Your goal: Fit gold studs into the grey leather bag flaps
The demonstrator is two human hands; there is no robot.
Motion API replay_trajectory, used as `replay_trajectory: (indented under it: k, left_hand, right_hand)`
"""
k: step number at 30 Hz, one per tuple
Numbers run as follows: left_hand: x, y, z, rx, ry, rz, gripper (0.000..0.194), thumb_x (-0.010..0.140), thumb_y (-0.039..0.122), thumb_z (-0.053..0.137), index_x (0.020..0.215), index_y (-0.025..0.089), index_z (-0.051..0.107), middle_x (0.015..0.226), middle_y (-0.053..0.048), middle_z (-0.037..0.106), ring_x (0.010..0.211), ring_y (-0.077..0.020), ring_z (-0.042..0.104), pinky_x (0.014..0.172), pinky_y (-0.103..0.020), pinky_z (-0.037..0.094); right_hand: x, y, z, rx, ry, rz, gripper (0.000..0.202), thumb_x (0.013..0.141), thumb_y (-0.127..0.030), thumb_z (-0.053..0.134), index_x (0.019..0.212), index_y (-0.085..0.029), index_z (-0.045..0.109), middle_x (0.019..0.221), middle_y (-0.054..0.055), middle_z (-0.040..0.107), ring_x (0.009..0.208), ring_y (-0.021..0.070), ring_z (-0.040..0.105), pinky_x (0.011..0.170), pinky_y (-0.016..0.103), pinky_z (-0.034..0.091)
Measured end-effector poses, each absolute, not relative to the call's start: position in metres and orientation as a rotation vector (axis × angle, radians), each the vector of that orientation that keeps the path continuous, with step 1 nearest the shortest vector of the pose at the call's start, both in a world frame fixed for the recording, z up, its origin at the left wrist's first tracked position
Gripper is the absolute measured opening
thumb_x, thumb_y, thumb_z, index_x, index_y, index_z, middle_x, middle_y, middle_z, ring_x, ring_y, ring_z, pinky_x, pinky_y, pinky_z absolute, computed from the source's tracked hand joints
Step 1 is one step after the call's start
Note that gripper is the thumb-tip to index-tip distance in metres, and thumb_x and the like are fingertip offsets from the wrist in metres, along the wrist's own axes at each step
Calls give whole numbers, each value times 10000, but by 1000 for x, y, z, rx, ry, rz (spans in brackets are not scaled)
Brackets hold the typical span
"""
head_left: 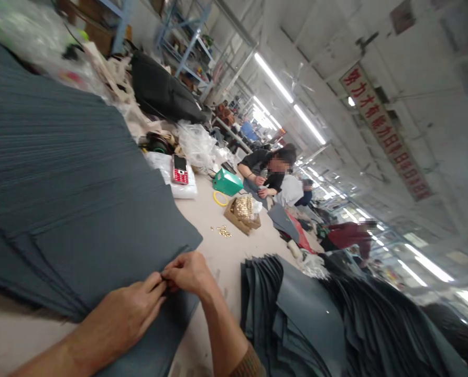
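A dark grey sheet, fabric or leather-like, lies under my hands at the front of the table. My left hand rests along it, thumb and fingers closed on it near its upper part. Right beside those fingertips, my right hand is closed in a pinch; whatever sits between its fingers is hidden. Both hands meet at the lower edge of a large stack of similar dark grey sheets on the left. Beyond them lie several small gold-coloured fittings and a cardboard box holding a bag of gold pieces.
Another pile of dark grey sheets fans out at the right. A red phone on a white packet, a yellow ring and a green box stand further back. A co-worker leans over the table's far side.
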State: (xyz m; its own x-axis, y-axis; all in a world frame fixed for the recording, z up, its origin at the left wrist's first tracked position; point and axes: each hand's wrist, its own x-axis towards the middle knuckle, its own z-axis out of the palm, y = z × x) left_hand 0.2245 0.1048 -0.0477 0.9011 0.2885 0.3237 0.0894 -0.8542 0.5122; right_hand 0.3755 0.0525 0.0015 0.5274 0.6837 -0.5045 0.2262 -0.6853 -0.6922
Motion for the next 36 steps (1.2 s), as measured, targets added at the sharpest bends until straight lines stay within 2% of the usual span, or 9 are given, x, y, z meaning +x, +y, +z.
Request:
replay_trajectory:
  k: [6, 13, 19, 22, 24, 26, 28, 32, 36]
  left_hand:
    - [228, 104, -62, 2552, 265, 665, 329, 889, 188, 376, 1028, 228, 671, 978, -53, 629, 795, -199, 648, 669, -302, 536]
    - [222, 103, -30, 2591, 294, 440, 295, 929, 170, 355, 1039, 189, 628, 957, -67, 601, 764, -189, 635, 673, -316, 531]
    - [218, 104, -22, 2602, 338, 368, 256, 941, 206, 351, 971, 185, 605, 969, -64, 574, 738, -185, 629, 670, -324, 534]
    - [215, 105, -22, 2587, 369, 418, 249, 943, 208, 355, 939, 194, 604, 952, -51, 575, 717, -167, 624, 663, -297, 527]
    - [214, 106, -22, 2569, 379, 464, 246, 945, 206, 359, 944, 200, 605, 944, -43, 580, 722, -154, 626, 665, -271, 523]
    - [213, 107, -22, 2550, 386, 521, 246, 945, 203, 363, 988, 205, 605, 957, -42, 592, 750, -149, 635, 682, -255, 522]
    - [214, 107, -23, 2535, 400, 582, 261, 950, 215, 357, 1049, 208, 599, 976, -45, 610, 780, -154, 646, 706, -254, 525]
    - [216, 107, -32, 2513, 445, 692, 313, 959, 299, 340, 1118, 201, 592, 983, -50, 657, 793, -183, 668, 717, -285, 538]
    - [220, 111, -45, 2496, 413, 763, 353, 940, 368, 359, 1110, 201, 620, 1015, -50, 685, 818, -207, 683, 705, -297, 546]
  right_hand:
    - [378, 64, 15, -2265, -606, 1209, 160, 699, -70, 633, 577, -174, 637, 452, -49, 567, 412, 92, 550, 429, 182, 506]
    - [379, 74, 22, -2369, -580, 1262, 178, 662, -101, 643, 504, -160, 586, 390, -37, 538, 367, 106, 524, 359, 187, 463]
    - [378, 67, 13, -2384, -660, 1161, 106, 640, -147, 659, 551, -160, 603, 413, -30, 553, 411, 127, 560, 411, 210, 484]
    - [377, 52, 13, -2404, -744, 919, 79, 677, -237, 678, 693, -164, 654, 544, -4, 627, 547, 160, 627, 522, 244, 521]
    - [380, 37, 18, -2440, -768, 661, 182, 724, -285, 653, 857, -161, 669, 775, 53, 696, 751, 197, 663, 687, 292, 534]
    - [385, 18, 25, -2479, -756, 403, 315, 770, -307, 607, 1035, -140, 640, 1033, 123, 671, 933, 232, 634, 845, 348, 490]
    - [385, -4, 32, -2485, -713, 230, 444, 789, -339, 587, 1167, -106, 584, 1122, 167, 629, 967, 258, 620, 890, 387, 460]
    - [354, -40, 30, -2217, -530, 347, 629, 766, -395, 607, 1301, -98, 465, 859, 82, 661, 720, 217, 654, 631, 312, 519]
    - [301, -43, 6, -1817, -392, 613, 839, 665, -269, 664, 1410, -151, 296, 784, 7, 623, 555, 145, 596, 436, 221, 456]
